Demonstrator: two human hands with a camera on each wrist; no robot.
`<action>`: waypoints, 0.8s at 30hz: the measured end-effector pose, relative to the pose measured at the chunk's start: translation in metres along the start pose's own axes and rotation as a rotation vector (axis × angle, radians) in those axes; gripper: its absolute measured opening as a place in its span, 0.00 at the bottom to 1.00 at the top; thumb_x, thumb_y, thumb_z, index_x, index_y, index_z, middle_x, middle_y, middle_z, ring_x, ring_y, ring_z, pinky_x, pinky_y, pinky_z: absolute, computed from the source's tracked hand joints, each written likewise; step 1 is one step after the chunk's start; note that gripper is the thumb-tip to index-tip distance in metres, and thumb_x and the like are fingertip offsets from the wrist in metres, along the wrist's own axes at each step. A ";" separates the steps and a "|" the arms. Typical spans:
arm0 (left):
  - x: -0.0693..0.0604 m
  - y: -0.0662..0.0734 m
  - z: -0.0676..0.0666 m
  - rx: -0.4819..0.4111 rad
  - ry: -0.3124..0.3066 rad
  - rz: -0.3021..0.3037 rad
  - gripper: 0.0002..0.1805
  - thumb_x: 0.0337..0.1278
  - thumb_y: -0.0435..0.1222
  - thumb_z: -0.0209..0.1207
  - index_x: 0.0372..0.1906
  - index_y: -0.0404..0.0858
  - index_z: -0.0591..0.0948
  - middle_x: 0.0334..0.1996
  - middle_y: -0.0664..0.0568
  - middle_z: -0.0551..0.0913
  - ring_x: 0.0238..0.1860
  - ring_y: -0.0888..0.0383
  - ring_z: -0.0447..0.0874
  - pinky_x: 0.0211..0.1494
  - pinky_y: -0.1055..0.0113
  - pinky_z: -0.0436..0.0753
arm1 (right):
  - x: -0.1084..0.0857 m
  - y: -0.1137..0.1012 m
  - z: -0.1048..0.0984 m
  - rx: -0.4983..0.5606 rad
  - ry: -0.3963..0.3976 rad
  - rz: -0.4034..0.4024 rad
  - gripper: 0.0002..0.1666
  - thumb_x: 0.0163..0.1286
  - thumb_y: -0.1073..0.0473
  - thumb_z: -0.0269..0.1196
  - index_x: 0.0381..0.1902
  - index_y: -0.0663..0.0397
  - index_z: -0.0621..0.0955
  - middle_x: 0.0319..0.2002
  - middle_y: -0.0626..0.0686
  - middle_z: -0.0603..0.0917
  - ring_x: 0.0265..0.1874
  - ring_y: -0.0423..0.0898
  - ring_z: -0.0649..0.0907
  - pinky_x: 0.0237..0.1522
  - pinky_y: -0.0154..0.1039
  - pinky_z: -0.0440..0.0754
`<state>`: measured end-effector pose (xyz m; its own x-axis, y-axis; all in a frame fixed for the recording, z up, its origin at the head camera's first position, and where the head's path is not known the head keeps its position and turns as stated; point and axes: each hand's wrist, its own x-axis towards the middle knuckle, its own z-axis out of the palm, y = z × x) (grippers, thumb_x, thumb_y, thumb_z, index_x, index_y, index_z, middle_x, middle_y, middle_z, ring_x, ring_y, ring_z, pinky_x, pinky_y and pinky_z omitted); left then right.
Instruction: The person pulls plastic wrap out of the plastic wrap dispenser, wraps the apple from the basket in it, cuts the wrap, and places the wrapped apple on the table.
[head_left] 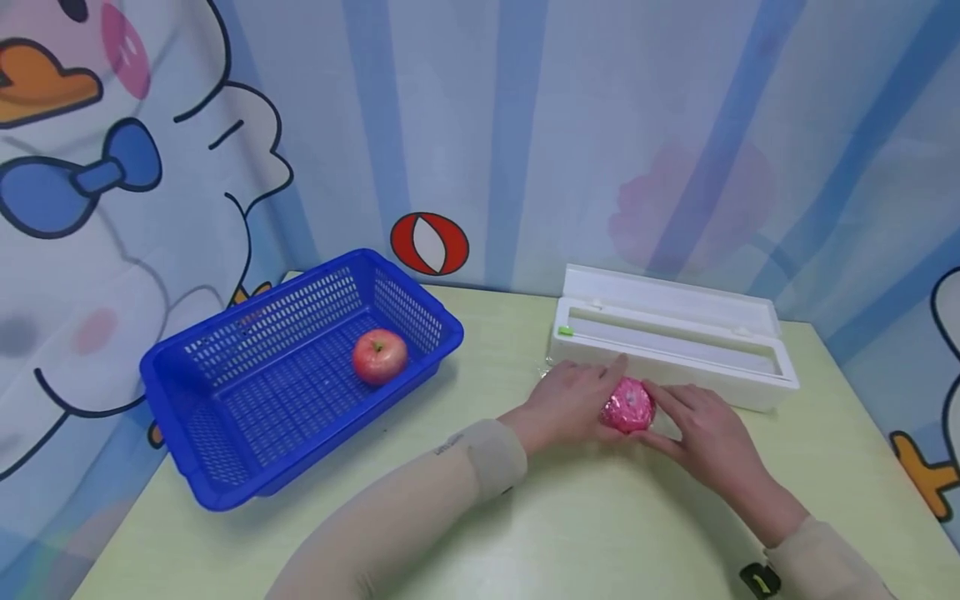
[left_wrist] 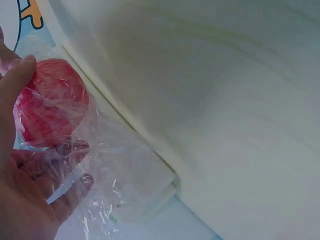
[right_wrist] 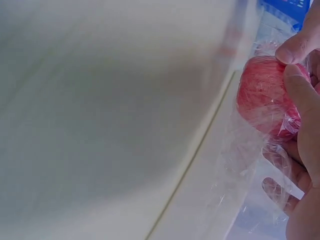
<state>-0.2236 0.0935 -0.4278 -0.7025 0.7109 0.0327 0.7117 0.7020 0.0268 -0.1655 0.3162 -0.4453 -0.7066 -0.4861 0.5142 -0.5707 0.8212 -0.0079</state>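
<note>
A red apple [head_left: 628, 407] wrapped in clear plastic film is between my two hands, just in front of the white dispenser box. My left hand [head_left: 566, 402] holds it from the left, and my right hand [head_left: 705, 433] grips it from the right. Both wrist views show the film lying wrinkled over the apple [left_wrist: 52, 105]. A loose length of clear film [left_wrist: 110, 172] trails off beside the fingers in the left wrist view. In the right wrist view, two thumbs press on top of the wrapped apple [right_wrist: 262, 95]. Some fingers are seen through the film or hidden behind the fruit.
A white cling film box [head_left: 675, 373] with its lid raised stands at the back right; a green slider [head_left: 566, 331] sits at its left end. On the left is a blue plastic basket [head_left: 300, 467] with an unwrapped apple [head_left: 379, 357] inside. A printed curtain hangs behind the table.
</note>
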 end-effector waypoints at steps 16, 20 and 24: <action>-0.033 -0.038 -0.027 -0.292 0.048 -0.075 0.45 0.58 0.64 0.71 0.77 0.52 0.73 0.69 0.57 0.80 0.66 0.60 0.79 0.66 0.58 0.83 | 0.027 -0.028 0.005 -0.055 0.082 -0.119 0.50 0.86 0.29 0.36 0.71 0.70 0.76 0.49 0.67 0.86 0.50 0.66 0.85 0.60 0.67 0.80; -0.040 -0.045 -0.033 -0.363 0.051 -0.098 0.43 0.59 0.62 0.71 0.76 0.51 0.75 0.67 0.57 0.81 0.64 0.60 0.80 0.63 0.60 0.84 | 0.029 -0.029 0.010 -0.065 0.087 -0.121 0.48 0.88 0.33 0.34 0.72 0.71 0.75 0.50 0.67 0.86 0.53 0.67 0.84 0.64 0.67 0.78; -0.046 -0.050 -0.041 -0.391 0.053 -0.122 0.43 0.60 0.62 0.71 0.76 0.49 0.75 0.66 0.56 0.83 0.63 0.60 0.81 0.61 0.61 0.85 | 0.032 -0.031 0.015 -0.041 0.087 -0.107 0.46 0.89 0.35 0.34 0.73 0.70 0.74 0.52 0.67 0.85 0.55 0.67 0.84 0.65 0.67 0.76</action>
<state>-0.2266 0.0234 -0.3900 -0.7878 0.6133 0.0573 0.5784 0.7047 0.4109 -0.1766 0.2711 -0.4417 -0.6026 -0.5454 0.5825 -0.6219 0.7784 0.0854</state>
